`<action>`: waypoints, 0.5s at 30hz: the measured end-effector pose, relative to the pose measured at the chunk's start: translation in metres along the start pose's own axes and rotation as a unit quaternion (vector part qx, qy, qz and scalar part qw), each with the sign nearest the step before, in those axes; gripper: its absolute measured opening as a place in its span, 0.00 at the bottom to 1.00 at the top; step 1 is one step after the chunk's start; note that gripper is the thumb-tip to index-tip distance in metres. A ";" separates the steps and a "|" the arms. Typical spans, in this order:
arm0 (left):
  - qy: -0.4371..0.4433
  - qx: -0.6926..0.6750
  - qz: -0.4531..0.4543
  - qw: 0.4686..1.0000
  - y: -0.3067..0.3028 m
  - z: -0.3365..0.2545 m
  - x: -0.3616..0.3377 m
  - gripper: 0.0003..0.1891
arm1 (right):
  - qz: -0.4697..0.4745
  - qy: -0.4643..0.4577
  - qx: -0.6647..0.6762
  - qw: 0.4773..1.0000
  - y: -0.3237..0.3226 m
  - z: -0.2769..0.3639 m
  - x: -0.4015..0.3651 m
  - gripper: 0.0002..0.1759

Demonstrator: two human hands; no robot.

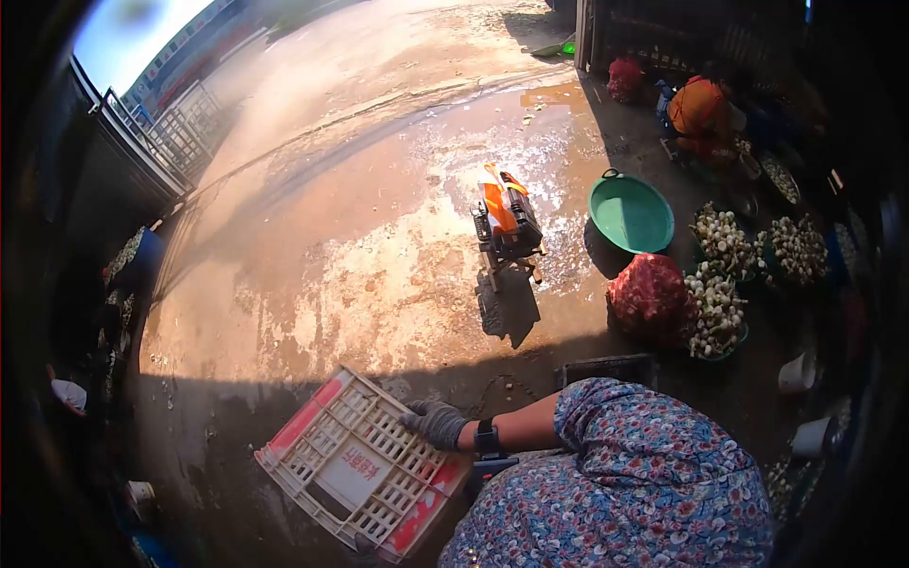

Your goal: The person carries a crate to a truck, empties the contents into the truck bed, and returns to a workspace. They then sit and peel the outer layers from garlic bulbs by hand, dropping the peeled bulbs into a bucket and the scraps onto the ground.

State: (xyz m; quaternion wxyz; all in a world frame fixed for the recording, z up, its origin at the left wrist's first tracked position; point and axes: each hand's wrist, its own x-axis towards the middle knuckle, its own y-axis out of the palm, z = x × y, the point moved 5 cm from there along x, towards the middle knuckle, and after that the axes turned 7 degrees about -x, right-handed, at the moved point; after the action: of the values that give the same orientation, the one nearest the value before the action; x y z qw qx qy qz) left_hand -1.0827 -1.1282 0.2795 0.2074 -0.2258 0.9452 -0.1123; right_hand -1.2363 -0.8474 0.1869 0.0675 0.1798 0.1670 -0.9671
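Heavy shadow swallows both sides here, and the left hand [363,551], a dark shape at the bottom, is mostly hidden; can't tell its grip. The grey-gloved right hand [436,423] clamps the rim of a cream-and-red slatted plastic crate [363,462], lower left of centre, lettered panel facing us, long axis slanting down rightward.

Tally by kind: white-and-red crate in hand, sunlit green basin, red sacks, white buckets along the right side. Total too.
White-and-red crate: 1
Sunlit green basin: 1
Red sacks: 2
White buckets, right side: 2
Total: 6
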 end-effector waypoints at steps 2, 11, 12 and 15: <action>0.008 0.060 0.028 0.998 0.004 -0.025 0.058 0.22 | -0.003 0.016 0.040 0.999 0.010 0.007 0.040 0.32; 0.113 -0.021 0.244 0.963 0.145 -0.162 0.308 0.17 | -0.174 0.109 0.192 0.960 -0.072 0.023 0.191 0.29; 0.176 0.065 0.272 0.944 0.174 -0.191 0.327 0.15 | -0.193 0.122 0.176 0.958 -0.092 0.027 0.204 0.28; 0.234 0.100 0.331 0.909 0.271 -0.236 0.377 0.11 | -0.314 0.112 0.061 0.941 -0.149 0.024 0.255 0.28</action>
State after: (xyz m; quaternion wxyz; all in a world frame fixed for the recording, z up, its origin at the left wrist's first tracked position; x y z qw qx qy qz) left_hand -1.5963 -1.0417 0.2773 0.0268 0.1546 0.9709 -0.1810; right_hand -1.5088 -0.7339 0.1578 -0.2696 0.2294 0.1622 -0.9211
